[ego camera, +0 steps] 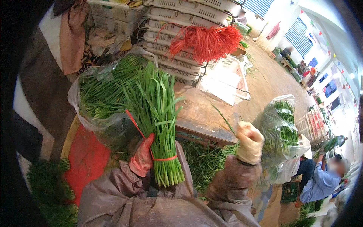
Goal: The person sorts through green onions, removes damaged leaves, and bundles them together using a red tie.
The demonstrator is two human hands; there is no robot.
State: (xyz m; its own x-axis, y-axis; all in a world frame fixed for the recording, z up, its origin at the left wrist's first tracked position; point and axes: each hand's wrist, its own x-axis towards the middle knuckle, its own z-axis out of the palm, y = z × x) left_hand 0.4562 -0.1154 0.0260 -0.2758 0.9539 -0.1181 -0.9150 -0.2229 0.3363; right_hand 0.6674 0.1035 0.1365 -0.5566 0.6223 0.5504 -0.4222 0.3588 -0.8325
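A bunch of garlic chives (166, 127) stands tilted before my lap, its cut pale ends towards me and its leaf tips away. My left hand (144, 156), in a reddish glove, grips the bunch from its left side. Around the stalks near the cut ends runs a red tie (165, 159), and a loose length of it slants up to the left past my thumb. My right hand (250, 143), in a pale glove and blurred, is closed on a thin chive leaf (224, 117), off to the right of the bunch.
An open plastic bag of loose chives (113, 85) lies at the left. Red ties (207, 42) hang before stacked white crates (173, 17). A wooden board (204, 113) lies ahead, with leaf scraps (204, 161) below it. Bagged chives (279, 130) stand at right, near a seated person (320, 178).
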